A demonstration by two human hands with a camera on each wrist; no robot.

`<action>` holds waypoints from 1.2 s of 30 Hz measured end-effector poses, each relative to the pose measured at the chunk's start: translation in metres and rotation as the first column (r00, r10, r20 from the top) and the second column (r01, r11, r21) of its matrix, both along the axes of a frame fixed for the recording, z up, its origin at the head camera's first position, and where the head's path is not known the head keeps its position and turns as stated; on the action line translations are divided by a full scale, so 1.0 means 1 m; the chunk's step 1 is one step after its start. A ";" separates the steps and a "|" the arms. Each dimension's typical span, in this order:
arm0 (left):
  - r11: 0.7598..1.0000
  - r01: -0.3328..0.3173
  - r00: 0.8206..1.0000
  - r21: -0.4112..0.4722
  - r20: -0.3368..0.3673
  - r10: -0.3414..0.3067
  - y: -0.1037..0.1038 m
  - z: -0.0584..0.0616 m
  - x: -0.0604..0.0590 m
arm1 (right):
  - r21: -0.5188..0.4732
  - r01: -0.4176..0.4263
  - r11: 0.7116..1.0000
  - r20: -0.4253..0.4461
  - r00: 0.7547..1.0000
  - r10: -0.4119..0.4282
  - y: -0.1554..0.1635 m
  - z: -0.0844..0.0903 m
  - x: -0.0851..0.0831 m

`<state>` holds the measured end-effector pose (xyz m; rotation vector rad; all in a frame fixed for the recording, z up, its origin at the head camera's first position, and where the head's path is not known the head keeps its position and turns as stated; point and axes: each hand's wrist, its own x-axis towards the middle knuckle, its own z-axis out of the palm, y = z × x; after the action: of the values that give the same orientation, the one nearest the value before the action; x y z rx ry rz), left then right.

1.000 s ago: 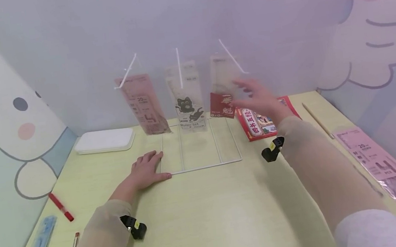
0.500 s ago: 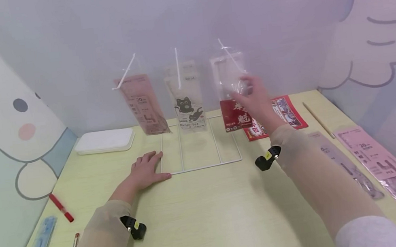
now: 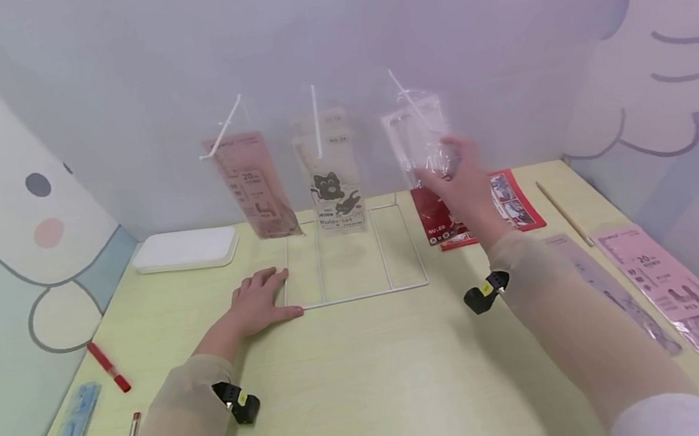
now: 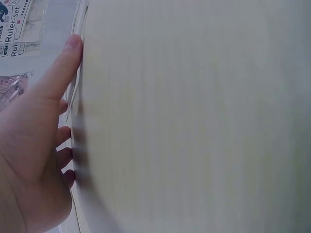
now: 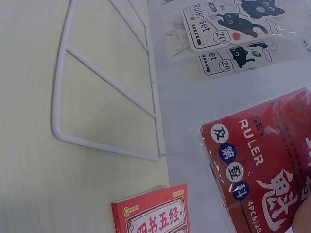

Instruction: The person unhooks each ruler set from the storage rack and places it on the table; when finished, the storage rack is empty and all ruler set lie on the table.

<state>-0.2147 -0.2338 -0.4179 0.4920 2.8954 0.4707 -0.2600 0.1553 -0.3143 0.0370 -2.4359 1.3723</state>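
My right hand (image 3: 470,186) grips a clear ruler-set packet with a red lower panel (image 3: 429,210), thumb in front. The packet tilts at the right prong (image 3: 402,89) of a white wire rack (image 3: 371,294); whether it still hangs on the prong I cannot tell. In the right wrist view its red panel (image 5: 262,150) is close, with a fingertip at the corner. My left hand (image 3: 258,302) rests at the rack's front left base corner, fingers spread and thumb along the wire. Cat-print ruler sets (image 3: 334,184) hang on the middle prong, a pink packet (image 3: 255,185) on the left one.
Behind my right hand lies a red book (image 3: 509,200). To the right are a wooden stick (image 3: 562,212), a grey packet (image 3: 613,289) and a pink packet (image 3: 670,278). Leftward sit a white case (image 3: 186,249), a red pen (image 3: 109,365) and a blue packet (image 3: 71,435).
My right hand has taken hold of the red-panelled packet and drawn it right and toward me, so that it tilts. My left hand stays in place.
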 end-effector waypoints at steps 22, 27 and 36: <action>1.000 -0.004 1.000 -0.015 -0.007 0.004 0.001 0.001 0.001 | -0.011 -0.080 0.997 -0.215 0.974 0.076 0.020 -0.008 0.036; 1.000 -0.005 1.000 -0.017 -0.007 0.005 0.001 0.000 0.000 | -0.037 -0.103 0.994 -0.231 0.969 0.092 0.024 -0.007 0.044; 1.000 -0.004 1.000 -0.016 -0.014 0.003 0.001 -0.001 -0.001 | 0.039 -0.115 0.993 -0.360 0.925 0.122 0.033 -0.004 0.054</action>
<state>-0.2152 -0.2328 -0.4189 0.4896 2.9111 0.4454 -0.2063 0.1887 -0.3184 0.4120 -2.1633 1.2626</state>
